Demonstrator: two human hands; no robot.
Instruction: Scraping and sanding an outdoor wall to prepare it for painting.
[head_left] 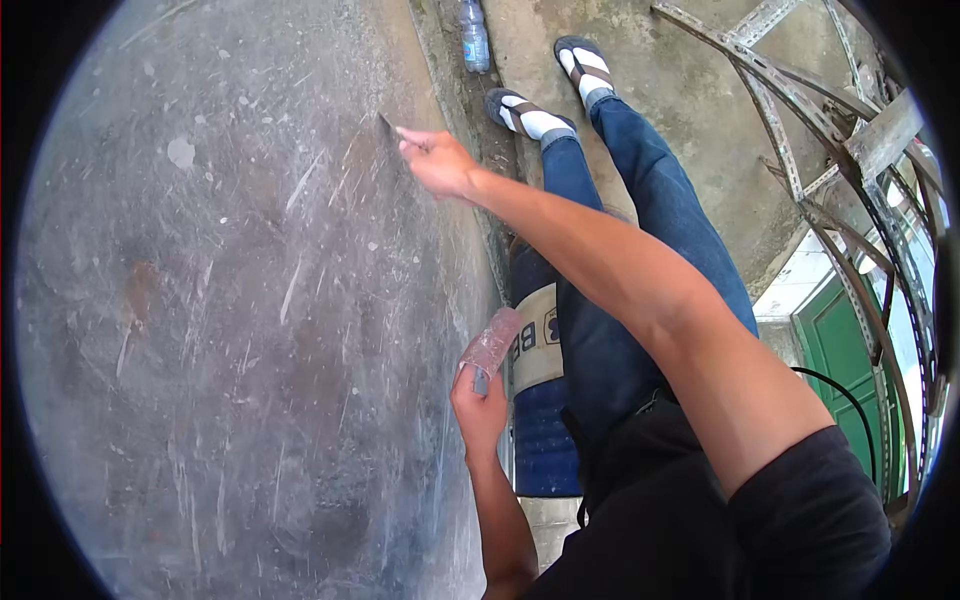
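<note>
My right hand (435,163) reaches out to the grey, scuffed surface (230,300) on the left, closed on a small scraper (389,126) whose dark blade is at or just over that surface near its edge. My left hand (477,410), lower down by the surface's edge, is closed on a tool with a wide pinkish, plaster-smeared blade or plate (495,335) and a grey handle. Behind that tool is a blue drum (545,440) with a cream band, partly hidden by my legs.
My legs (650,190) and sandalled feet rest over stained concrete floor (700,130). A plastic bottle (475,40) lies at the top by the surface's edge. Perforated metal frames (780,110) crowd the right, with a green door (835,350) and a black hose or cable (845,395).
</note>
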